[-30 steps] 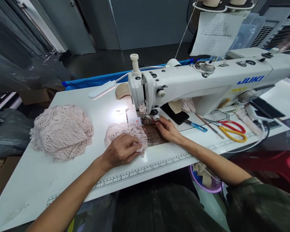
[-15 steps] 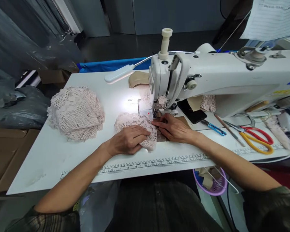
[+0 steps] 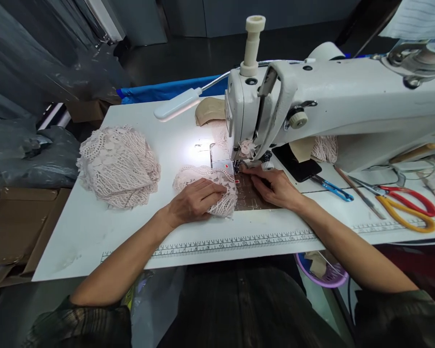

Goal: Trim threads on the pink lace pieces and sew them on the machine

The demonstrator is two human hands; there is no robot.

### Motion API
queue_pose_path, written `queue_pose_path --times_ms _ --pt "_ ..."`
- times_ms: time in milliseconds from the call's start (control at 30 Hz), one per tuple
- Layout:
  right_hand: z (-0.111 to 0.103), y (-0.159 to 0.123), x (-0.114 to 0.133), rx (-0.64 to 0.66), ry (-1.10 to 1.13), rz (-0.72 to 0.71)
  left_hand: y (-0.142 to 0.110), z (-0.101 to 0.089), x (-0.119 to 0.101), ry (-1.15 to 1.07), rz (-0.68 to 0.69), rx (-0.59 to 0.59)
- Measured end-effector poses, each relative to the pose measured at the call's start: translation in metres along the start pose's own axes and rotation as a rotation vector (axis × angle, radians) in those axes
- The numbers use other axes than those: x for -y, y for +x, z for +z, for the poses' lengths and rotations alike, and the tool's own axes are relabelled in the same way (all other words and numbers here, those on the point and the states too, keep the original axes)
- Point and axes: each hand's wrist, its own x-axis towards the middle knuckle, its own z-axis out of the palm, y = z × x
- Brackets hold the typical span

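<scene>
A white sewing machine stands on a white table. A pale pink lace piece lies in front of the needle area. My left hand rests flat on that lace, fingers stretched toward the needle. My right hand lies on the brown plate to the right of the needle, fingers pressed down beside the presser foot and touching the lace edge there. A bigger heap of pink lace pieces sits to the left.
Red and yellow scissors, blue snips and a black phone lie right of the needle. A lamp on a flexible neck lights the work area. A purple basket hangs below the table edge. Cardboard boxes stand left.
My head has moved closer and lower toward the machine. My right hand has moved from the presser foot down to the plate. The left hand stays on the lace.
</scene>
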Motion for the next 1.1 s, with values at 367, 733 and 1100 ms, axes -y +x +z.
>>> queue_pose_path --times_ms 367,733,1100 --pt "0.015 -0.002 0.008 0.051 -0.173 -0.233 -0.002 0.006 -0.004 -0.093 -0.058 0.158" --pt "0.0 -0.003 0.012 0.071 0.083 -0.282 0.004 0.002 -0.01 -0.183 -0.183 -0.125" --pt "0.0 -0.002 0.01 0.055 0.098 -0.22 0.01 0.004 -0.014 -0.012 0.052 0.022"
